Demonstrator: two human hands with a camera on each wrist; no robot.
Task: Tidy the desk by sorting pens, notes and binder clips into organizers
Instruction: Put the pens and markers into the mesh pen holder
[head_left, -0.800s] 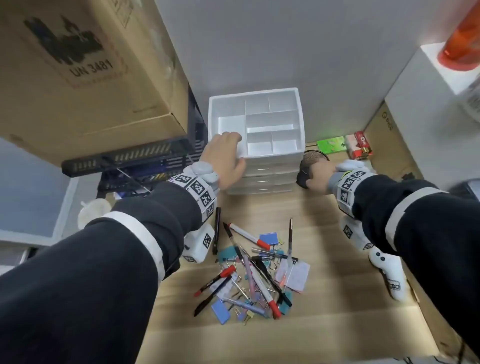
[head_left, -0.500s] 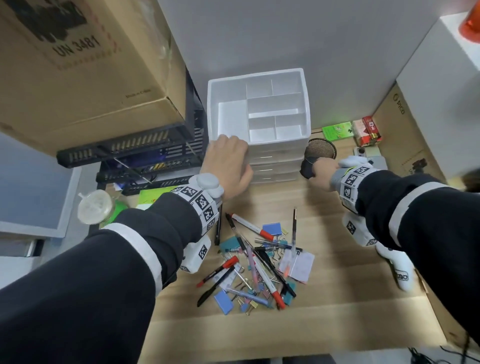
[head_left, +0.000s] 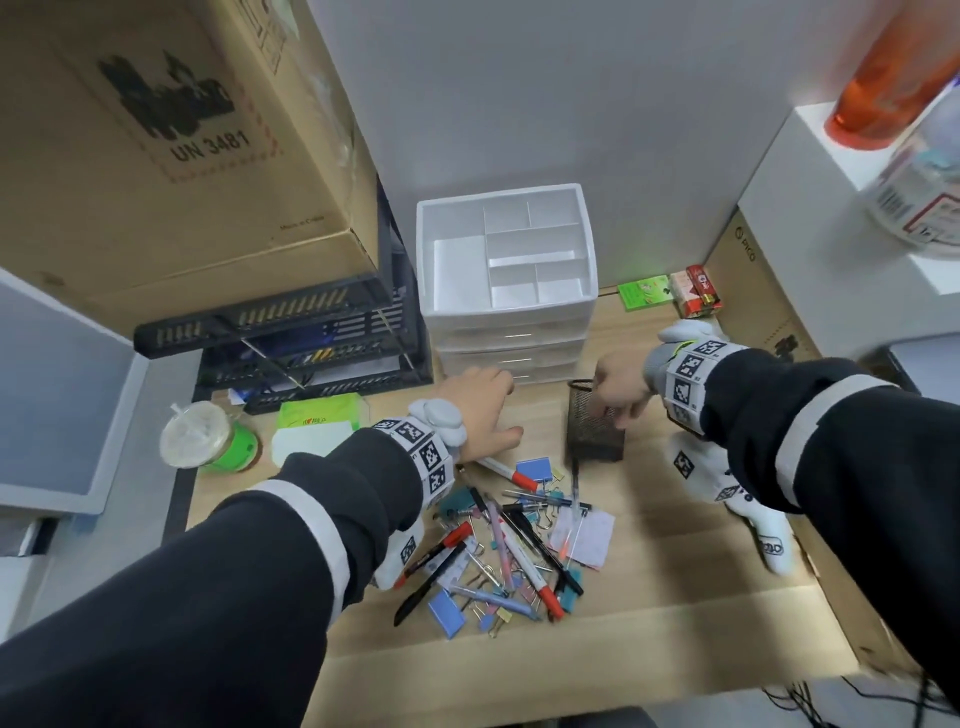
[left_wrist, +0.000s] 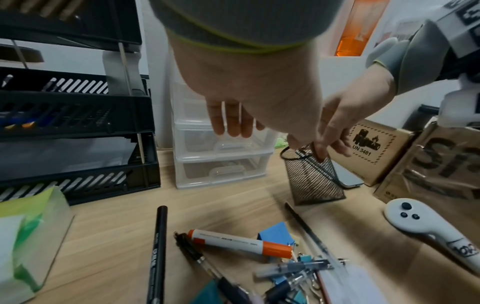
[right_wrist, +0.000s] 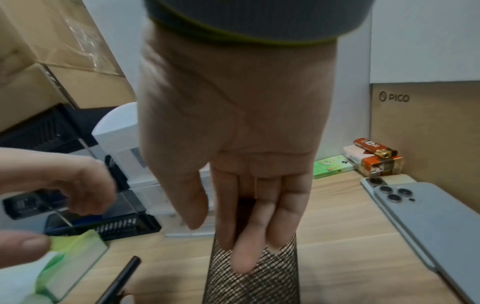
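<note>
The mesh pen cup (head_left: 595, 426) looks light and stiff, a thin wire basket that should tip easily when held by one edge, so the rim is the natural place to take it, with fingers hooked inside and thumb outside. The right hand (head_left: 621, 389) does just that: its grip pinches the cup's rim, fingers (right_wrist: 242, 253) reaching down into the cup. The cup is black, tapered and see-through, with nothing visible inside, and it leans rather than standing square on the bench (head_left: 675, 587).

The cup sits just in front of the white drawer organizer (head_left: 506, 270), toward its right corner. The left hand (head_left: 480, 415) hovers in front of that organizer too, its grip spread and loose, holding nothing.

Nearer the person than the organizer lies the heap of pens, clips and notes (head_left: 511, 545). The pens are hard, smooth and likely to roll, so they are best pinched mid-barrel; a fat white marker with an orange cap (left_wrist: 240, 243) lies closest to the left hand. The binder clips are small, blue and teal, springy and tangled by their wire handles, so I expect several to lift together. The notes are thin paper squares that need a fingernail under an edge.
</note>
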